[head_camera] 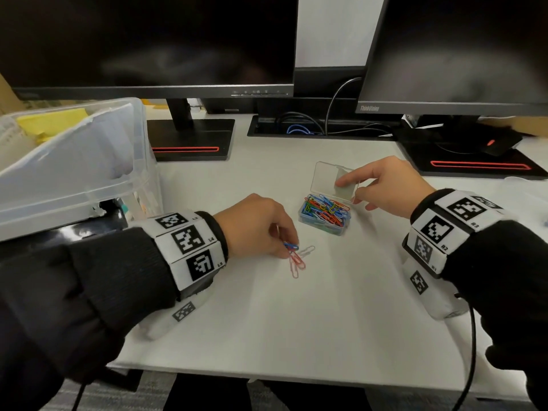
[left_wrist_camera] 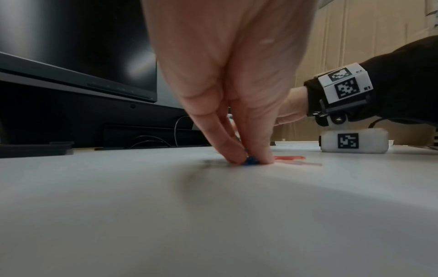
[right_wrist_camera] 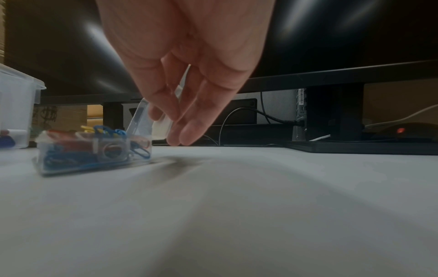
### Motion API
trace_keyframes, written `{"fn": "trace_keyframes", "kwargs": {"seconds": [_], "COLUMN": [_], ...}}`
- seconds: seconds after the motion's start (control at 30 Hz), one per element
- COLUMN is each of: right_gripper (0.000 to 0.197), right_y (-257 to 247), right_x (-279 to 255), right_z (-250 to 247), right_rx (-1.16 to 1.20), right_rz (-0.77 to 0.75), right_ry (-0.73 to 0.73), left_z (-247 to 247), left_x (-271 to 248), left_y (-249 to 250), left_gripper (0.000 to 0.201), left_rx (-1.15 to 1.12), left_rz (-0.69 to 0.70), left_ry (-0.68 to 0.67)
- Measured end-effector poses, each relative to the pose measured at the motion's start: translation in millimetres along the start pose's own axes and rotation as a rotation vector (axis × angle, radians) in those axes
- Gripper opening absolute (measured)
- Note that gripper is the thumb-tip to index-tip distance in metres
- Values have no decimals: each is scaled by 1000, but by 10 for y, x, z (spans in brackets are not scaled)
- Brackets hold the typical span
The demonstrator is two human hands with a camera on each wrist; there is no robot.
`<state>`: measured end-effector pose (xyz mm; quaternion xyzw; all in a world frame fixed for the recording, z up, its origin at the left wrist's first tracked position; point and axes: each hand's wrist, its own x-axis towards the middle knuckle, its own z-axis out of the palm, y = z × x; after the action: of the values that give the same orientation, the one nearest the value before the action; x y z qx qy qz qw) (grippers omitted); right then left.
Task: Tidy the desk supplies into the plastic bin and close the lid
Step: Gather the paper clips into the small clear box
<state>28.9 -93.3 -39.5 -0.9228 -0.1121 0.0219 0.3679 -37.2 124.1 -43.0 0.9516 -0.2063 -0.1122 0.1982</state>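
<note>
At the far left of a white counter [head_camera: 267,321] stands a clear plastic bin [head_camera: 89,161], open, with white and yellow paper inside it. Its lid cannot be made out.

Right of the bin, the left hand [head_camera: 255,226] reaches down to the counter with its fingers curled. Its grip is closed in a pinch on a blue paper clip [head_camera: 291,247] that lies on the surface; the left wrist view shows thumb and forefinger tips pressing the blue clip [left_wrist_camera: 250,160] against the counter. Just beside those fingertips lie loose clips: two red paper clips [head_camera: 296,264] directly below the blue one, and a white paper clip [head_camera: 307,250] touching or nearly touching it on the right.

Further right, a little behind the loose clips, sits a small clear clip box [head_camera: 324,216], heaped with paper clips of many colours. Its hinged lid [head_camera: 333,180] stands raised at the back edge.

The right hand [head_camera: 388,188] is just right of the box. Its grip holds the raised lid, thumb on the lid's near face and a finger at its right edge; the right wrist view shows the clear lid [right_wrist_camera: 163,123] between the fingers, blurred.

Two dark monitors [head_camera: 148,40] stand behind, with cables between their bases.
</note>
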Motion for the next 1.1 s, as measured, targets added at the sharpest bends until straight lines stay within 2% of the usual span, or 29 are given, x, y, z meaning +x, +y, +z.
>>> {"fn": "trace_keyframes", "kwargs": {"seconds": [0.13,0.3,0.37,0.47,0.53,0.67,0.83,0.93,1.03,1.1], "right_gripper": [42,43,44,43,42,42,42,41,41,41], "right_y": [7,7,4,-4,-8,0,18,17,10,10], "right_x": [4,10,5,-2,-6,-5,18,25,20,14], "right_z": [3,10,5,4,7,2,6,7,8,6], "right_rx": [6,1,11,7,7,10,-2,-12,-14,-18], "right_rz": [1,-20,-19,-24,-23,-25,-18,-19,-19,-19], "right_ry": [6,-16,-25,-32,-33,-26,-24,-30,-31,-23], "left_z": [20,29,-12,-108,-144,-118,-101,-60,-16,1], "left_x": [107,193,241,372,475,553,320,164,70,30], "left_y": [52,70,108,177,219,259,160,78,41,52], "left_gripper": [15,17,18,20,21,26,20,22,39,45], "left_rx": [27,100,95,82,89,115,87,67,61,21], "left_rz": [13,69,98,152,159,133,86,21,-14,-16], "left_ry": [0,-5,69,250,289,170,247,147,-19,-71]}}
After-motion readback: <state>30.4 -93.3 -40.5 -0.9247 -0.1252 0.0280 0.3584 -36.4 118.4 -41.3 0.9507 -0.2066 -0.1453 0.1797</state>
